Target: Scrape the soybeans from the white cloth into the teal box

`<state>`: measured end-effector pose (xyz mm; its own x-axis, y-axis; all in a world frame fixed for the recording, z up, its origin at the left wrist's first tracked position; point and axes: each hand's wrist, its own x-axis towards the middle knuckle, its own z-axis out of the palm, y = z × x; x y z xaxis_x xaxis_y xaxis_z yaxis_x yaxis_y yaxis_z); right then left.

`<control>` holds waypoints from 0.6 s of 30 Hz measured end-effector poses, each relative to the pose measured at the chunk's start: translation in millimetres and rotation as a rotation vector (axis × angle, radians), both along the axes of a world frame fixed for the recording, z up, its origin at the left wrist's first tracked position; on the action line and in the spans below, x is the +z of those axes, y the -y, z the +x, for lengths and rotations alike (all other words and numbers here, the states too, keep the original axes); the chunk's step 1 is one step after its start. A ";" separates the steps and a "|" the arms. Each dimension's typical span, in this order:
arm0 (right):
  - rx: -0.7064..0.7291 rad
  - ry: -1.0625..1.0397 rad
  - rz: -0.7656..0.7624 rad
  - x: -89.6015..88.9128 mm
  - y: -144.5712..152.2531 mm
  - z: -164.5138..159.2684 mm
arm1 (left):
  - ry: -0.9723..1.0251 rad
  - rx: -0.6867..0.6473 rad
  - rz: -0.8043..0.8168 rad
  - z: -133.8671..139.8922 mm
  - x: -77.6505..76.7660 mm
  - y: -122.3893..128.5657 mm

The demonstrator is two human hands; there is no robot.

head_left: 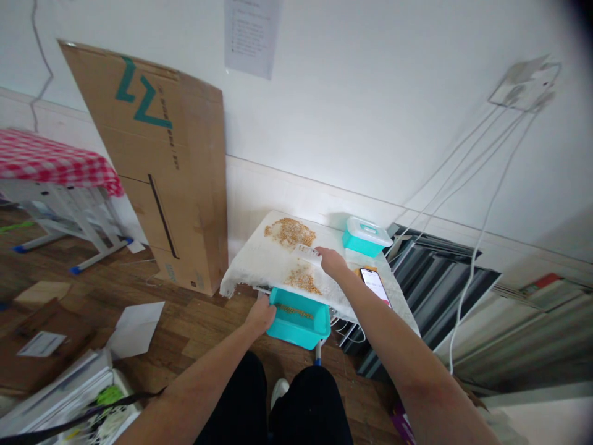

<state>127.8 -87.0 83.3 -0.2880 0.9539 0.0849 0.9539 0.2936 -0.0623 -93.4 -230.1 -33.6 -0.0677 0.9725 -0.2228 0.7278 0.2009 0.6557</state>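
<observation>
My left hand [262,314] grips the left end of a teal plastic box [296,337], held just below the table's front edge. Some yellow kernels [296,313] lie on its bottom. With my right hand [330,259] I pinch a thin, clear flat plastic piece [308,252] over the white cloth [259,256]. Its exact kind is hard to make out. Behind it is a larger pile of yellow kernels, apparently corn [291,232]. A smaller patch of kernels [303,281] is spread between the plastic piece and the table's front edge.
A lidded teal box [365,238] stands at the table's back right, with a lit phone [374,284] in front. A tall cardboard box [176,179] leans on the wall at left. Grey metal panels [428,290] and hanging white cables [482,228] are at right.
</observation>
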 end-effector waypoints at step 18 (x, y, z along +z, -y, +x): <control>0.131 0.025 0.034 -7.4 25.4 9.8 | -0.043 0.007 -0.002 4.6 4.6 -2.5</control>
<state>137.6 -112.4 75.9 -0.4127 0.9044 0.1080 0.9082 0.4176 -0.0263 -88.8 -227.6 -29.0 -0.0843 0.9715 -0.2214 0.7540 0.2074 0.6232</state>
